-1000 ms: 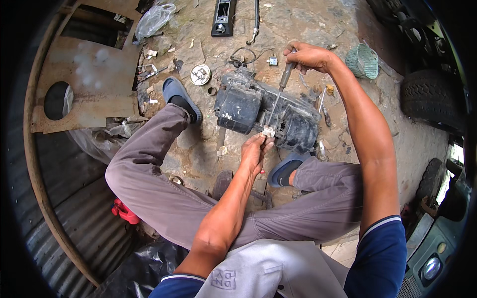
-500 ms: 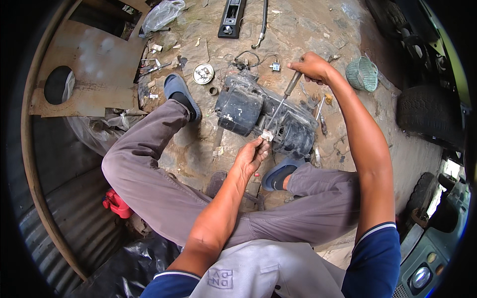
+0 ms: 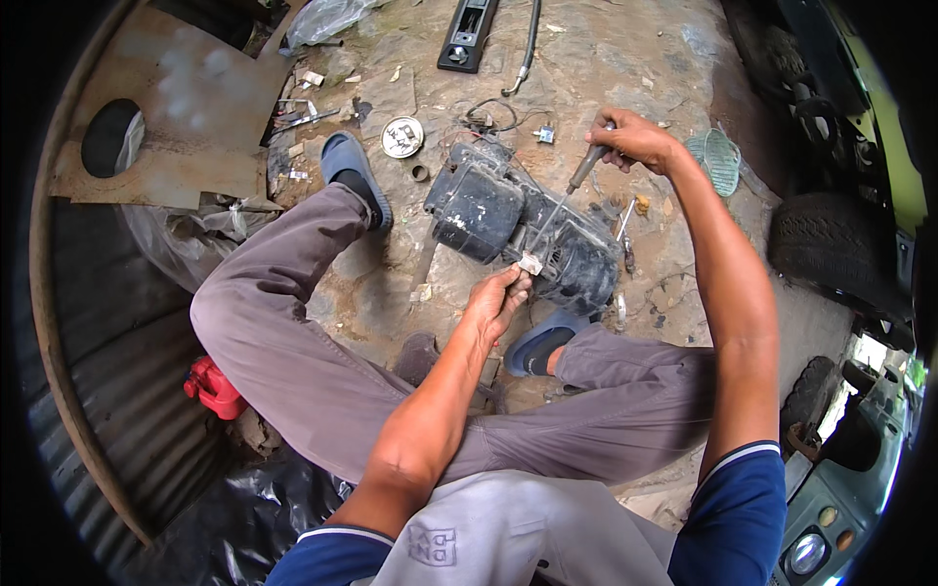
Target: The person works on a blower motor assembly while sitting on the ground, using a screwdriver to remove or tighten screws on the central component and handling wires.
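A dusty black plastic housing (image 3: pixel 476 217) with rounded ends lies on the ground between my feet. My left hand (image 3: pixel 499 296) pinches a small whitish block (image 3: pixel 531 263) at the housing's near side; it looks like a connector, though its exact kind is too small to tell. From the upper right, my right hand (image 3: pixel 635 143) is closed around the handle of a screwdriver (image 3: pixel 588 168). The screwdriver slants down to the left, its thin shaft ending close to the whitish block. Whether the tip touches the block or the housing cannot be made out.
Beyond the housing lie a round tin of small parts (image 3: pixel 402 137), a small blue-and-silver part (image 3: pixel 545 134), a black hose (image 3: pixel 528 54) and a black panel (image 3: pixel 467 37). A green basket (image 3: pixel 718 161) and a tyre (image 3: pixel 826 244) are at the right. Left stands a rusty sheet (image 3: pixel 186 107).
The view has shifted slightly. My right hand's fingers have changed their grip around the screwdriver handle, whose end now shows above them. My left hand keeps its pinch on the whitish block.
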A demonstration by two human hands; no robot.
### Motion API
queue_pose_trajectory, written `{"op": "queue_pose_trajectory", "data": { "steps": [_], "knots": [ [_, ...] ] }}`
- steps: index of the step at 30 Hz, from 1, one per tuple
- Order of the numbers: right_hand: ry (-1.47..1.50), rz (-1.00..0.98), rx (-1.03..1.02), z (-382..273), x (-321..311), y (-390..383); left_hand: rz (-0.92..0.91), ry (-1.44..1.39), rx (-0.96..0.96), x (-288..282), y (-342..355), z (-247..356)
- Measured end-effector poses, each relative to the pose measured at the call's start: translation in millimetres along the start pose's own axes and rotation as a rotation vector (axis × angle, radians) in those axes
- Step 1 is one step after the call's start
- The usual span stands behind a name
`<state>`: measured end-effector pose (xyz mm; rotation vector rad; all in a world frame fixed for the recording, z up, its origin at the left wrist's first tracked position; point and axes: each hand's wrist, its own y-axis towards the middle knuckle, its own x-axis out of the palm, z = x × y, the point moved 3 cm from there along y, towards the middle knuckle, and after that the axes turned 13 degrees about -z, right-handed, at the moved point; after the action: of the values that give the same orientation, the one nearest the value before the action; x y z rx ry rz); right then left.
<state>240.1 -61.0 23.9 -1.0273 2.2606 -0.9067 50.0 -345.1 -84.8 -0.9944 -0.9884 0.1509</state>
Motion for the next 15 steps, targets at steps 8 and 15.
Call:
{"op": "queue_pose_trajectory", "data": {
  "steps": [8, 15],
  "knots": [
    [0.126, 0.163, -0.02, 12, 13, 20, 0.042, 0.172, 0.033, 7, 4, 9],
    [0.371, 0.353, -0.092, 26, 25, 44, -0.022, 0.154, 0.065, 17, -1, 17]
  ]
}}
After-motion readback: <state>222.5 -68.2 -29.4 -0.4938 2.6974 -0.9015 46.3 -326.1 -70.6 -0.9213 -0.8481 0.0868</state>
